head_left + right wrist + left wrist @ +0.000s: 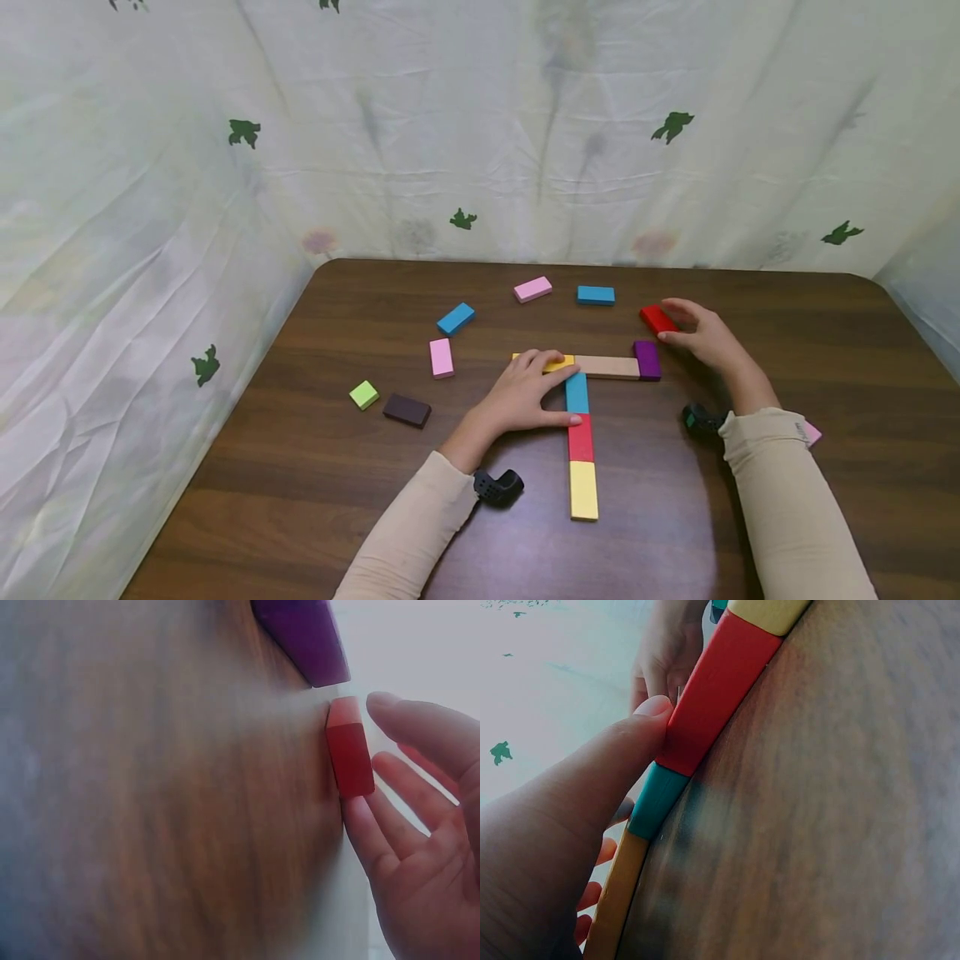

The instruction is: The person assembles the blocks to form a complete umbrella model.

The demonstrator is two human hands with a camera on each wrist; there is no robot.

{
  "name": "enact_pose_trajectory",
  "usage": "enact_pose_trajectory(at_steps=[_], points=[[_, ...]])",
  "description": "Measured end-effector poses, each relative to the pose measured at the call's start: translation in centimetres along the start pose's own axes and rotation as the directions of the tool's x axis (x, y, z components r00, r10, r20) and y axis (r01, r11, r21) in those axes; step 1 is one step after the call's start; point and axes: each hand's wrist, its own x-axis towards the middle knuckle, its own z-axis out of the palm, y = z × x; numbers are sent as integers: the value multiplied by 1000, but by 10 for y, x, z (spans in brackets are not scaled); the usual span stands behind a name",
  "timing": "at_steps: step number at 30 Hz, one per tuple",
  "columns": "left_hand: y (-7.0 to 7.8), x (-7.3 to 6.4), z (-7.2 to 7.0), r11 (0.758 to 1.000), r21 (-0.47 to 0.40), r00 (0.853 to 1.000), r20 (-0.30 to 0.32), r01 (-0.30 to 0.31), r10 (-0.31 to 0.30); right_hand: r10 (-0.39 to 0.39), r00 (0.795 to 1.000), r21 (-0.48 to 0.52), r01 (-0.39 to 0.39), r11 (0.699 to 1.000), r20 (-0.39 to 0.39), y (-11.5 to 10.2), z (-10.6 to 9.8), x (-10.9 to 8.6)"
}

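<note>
My left hand (525, 392) lies with spread fingers over the T-shaped line of blocks. Its thumb (634, 742) touches the side of a red block (581, 439), and its fingers reach over an orange-yellow block (616, 900). Between these two blocks sits a blue block (577, 393); a pale yellow block (583, 492) ends the column. Across the top run the orange-yellow block, a tan block (609, 367) and a purple block (647, 361). Around a separate red block (351, 750), my right hand (702, 335) holds thumb and fingers apart, the thumb clear of it.
Pink blocks (533, 289) and blue blocks (596, 296) lie scattered toward the back and left of the brown table (300, 500). A green block (364, 395) and a dark block (407, 411) are at left. Another pink block (813, 432) shows partly beside the right sleeve.
</note>
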Motion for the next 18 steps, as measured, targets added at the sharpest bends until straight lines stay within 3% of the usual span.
enact_pose_trajectory(at_steps=[18], points=[[1,0,0,1000,-1,1000,1,1,-1,55,986,33,-61,998,158,5,-6,10]])
